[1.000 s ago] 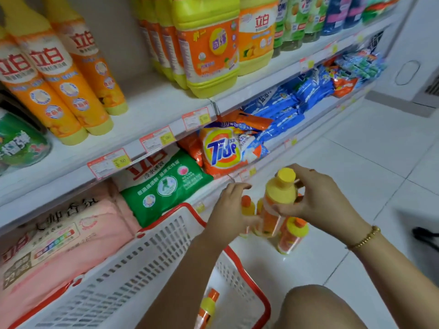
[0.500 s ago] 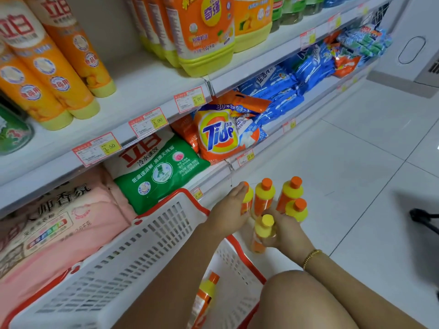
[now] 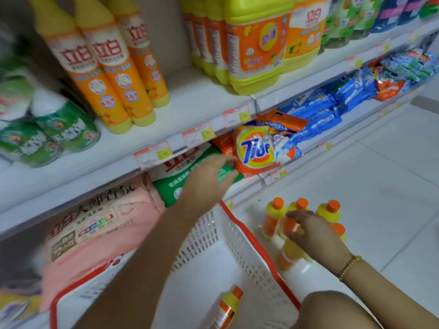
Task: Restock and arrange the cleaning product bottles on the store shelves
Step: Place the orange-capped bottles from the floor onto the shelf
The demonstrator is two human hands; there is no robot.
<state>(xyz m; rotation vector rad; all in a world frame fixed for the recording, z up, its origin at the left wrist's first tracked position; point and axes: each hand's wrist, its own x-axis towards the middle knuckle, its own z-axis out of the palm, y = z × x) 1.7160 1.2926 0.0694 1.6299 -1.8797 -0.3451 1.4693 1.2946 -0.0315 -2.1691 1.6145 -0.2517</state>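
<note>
Lower right, floor: right hand (image 3: 316,233) seemingly grips small bottle (image 3: 291,251); set it down upright.
Centre, lower shelf: left hand (image 3: 209,176) loose, empty, over green detergent bag (image 3: 171,188).

"Tide" is printed on the orange detergent bag (image 3: 255,150). "立白" is on the tall orange bottles (image 3: 104,67). The price tags (image 3: 153,154) are too blurred to read.

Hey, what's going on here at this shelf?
A person is handling small orange-capped bottles standing on the floor. Their right hand holds the top of the front bottle in that cluster, while the left hand reaches toward a green bag beside the Tide bag. A lone bottle lies in the white basket.
</note>
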